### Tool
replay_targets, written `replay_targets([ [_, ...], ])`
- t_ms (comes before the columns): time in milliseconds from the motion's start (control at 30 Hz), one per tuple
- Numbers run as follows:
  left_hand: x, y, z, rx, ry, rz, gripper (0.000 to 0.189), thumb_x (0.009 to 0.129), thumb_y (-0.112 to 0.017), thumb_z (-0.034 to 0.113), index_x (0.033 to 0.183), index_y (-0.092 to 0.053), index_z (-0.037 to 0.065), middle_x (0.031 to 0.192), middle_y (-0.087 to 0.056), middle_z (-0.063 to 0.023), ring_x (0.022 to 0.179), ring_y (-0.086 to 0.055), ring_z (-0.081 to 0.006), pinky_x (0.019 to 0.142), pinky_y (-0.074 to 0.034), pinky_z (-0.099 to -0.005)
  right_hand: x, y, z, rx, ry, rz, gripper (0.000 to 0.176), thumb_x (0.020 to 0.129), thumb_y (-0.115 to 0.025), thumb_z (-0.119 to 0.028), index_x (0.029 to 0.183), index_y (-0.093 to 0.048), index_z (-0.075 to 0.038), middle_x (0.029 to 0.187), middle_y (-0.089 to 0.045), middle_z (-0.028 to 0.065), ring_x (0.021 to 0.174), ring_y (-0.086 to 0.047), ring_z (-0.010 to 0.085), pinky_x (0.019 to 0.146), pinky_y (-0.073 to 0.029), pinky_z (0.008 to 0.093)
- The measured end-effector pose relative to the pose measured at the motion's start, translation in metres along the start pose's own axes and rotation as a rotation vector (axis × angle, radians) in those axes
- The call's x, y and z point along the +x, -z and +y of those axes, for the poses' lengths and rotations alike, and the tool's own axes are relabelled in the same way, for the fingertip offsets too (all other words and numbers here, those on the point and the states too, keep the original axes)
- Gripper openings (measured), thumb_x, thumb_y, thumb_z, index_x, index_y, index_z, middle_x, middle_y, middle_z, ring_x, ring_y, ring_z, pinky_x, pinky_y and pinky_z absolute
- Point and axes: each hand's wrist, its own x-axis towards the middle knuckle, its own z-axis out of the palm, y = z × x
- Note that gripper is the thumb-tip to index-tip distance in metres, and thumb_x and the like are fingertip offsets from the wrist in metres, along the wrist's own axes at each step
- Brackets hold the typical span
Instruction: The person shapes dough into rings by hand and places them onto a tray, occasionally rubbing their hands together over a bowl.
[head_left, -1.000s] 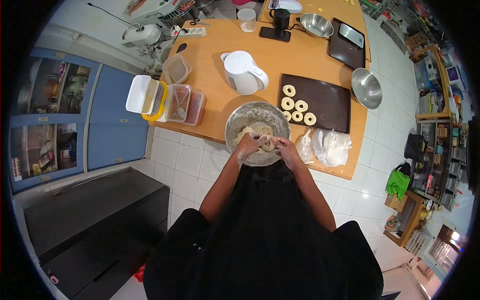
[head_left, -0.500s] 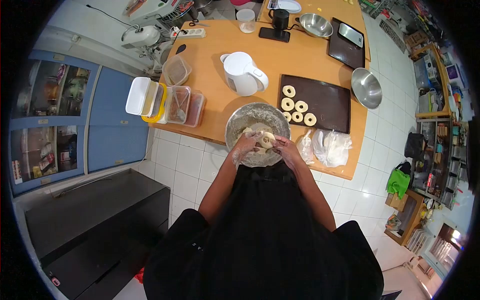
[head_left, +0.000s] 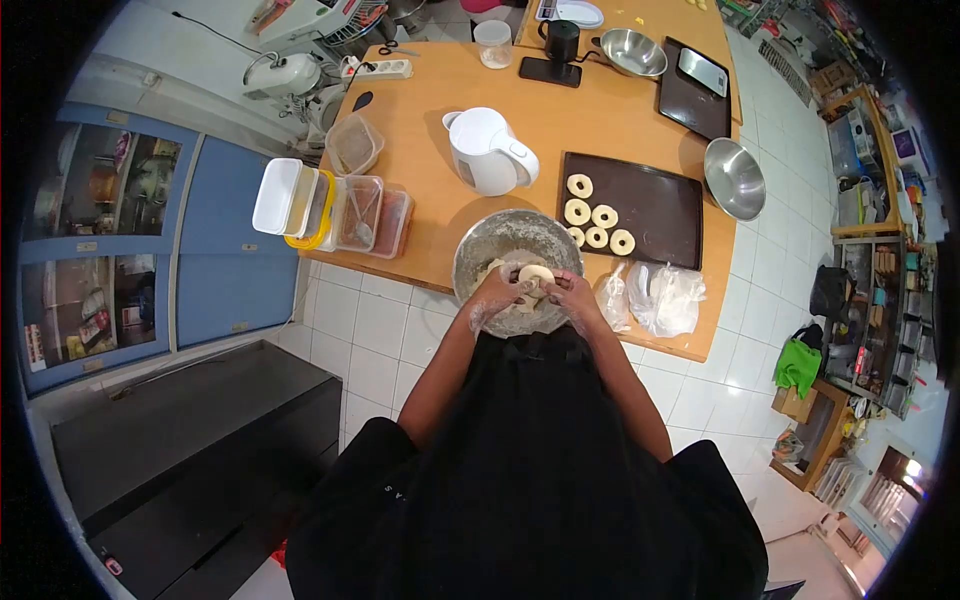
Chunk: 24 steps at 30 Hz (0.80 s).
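Now your left hand (head_left: 497,297) and right hand (head_left: 577,297) sit a little higher than a second ago, when both were sunk into the dough mass (head_left: 497,267) in the mixing bowl (head_left: 480,235). Between them a round dough piece (head_left: 536,275) has come up clear of the mass. Each grip pinches it by the fingertips, over the near side of the bowl. To my eye, that means one portion is parted off and is being shaped in hand.

Counting across the desk (head_left: 430,190), you have four plastic tubs (head_left: 357,210) at the left, then one white jug (head_left: 487,150) and the one piece in hand. Five dough rings (head_left: 604,216) lie plainly on the near tray (head_left: 660,200), with what looks like a sixth at the bowl's rim. A far tray (head_left: 695,72) makes two. The clear bags (head_left: 665,295) are heaped and I cannot count them. Two spare steel bowls (head_left: 735,178) make three with yours.
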Motion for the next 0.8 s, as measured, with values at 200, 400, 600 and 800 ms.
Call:
replay_targets([
  [200, 0.002, 0.000, -0.001, 0.041, -0.032, 0.022, 0.038, 0.086, -0.065, 0.011, 0.121, -0.053, 0.002, 0.106, -0.063, -0.0078, 0.089, -0.062, -0.0142, 0.068, -0.053, -0.0279, 0.008, 0.005, 0.005, -0.021, 0.016, -0.031, 0.028, 0.087, -0.063, -0.011, 0.113, -0.058, 0.000, 0.099, -0.065, 0.0045, 0.086, -0.059, 0.0096, 0.074, -0.047, 0.0231],
  [400, 0.006, 0.000, -0.004, 0.085, -0.040, 0.073, 0.042, 0.082, -0.069, 0.011, 0.119, -0.054, 0.000, 0.106, -0.063, -0.0099, 0.090, -0.062, -0.0147, 0.068, -0.053, -0.0277, 0.008, 0.003, 0.003, -0.096, 0.092, -0.084, 0.032, 0.086, -0.066, -0.012, 0.115, -0.058, -0.003, 0.100, -0.065, 0.0020, 0.088, -0.057, 0.0078, 0.075, -0.044, 0.0225],
  [600, 0.014, -0.004, -0.021, 0.187, -0.179, 0.181, 0.042, 0.079, -0.071, 0.010, 0.115, -0.054, -0.003, 0.101, -0.065, -0.0118, 0.087, -0.063, -0.0155, 0.068, -0.052, -0.0286, 0.010, 0.005, 0.007, -0.117, 0.112, -0.077, 0.034, 0.085, -0.066, -0.008, 0.117, -0.056, -0.001, 0.104, -0.064, 0.0040, 0.093, -0.058, 0.0105, 0.080, -0.046, 0.0245],
  [800, 0.016, -0.003, -0.024, 0.265, -0.155, 0.129, 0.040, 0.079, -0.070, 0.013, 0.112, -0.057, -0.004, 0.096, -0.067, -0.0135, 0.084, -0.064, -0.0190, 0.075, -0.051, -0.0307, 0.013, 0.009, 0.013, -0.081, 0.139, -0.085, 0.037, 0.085, -0.065, -0.003, 0.120, -0.055, 0.000, 0.109, -0.063, 0.0060, 0.099, -0.058, 0.0122, 0.087, -0.046, 0.0258],
])
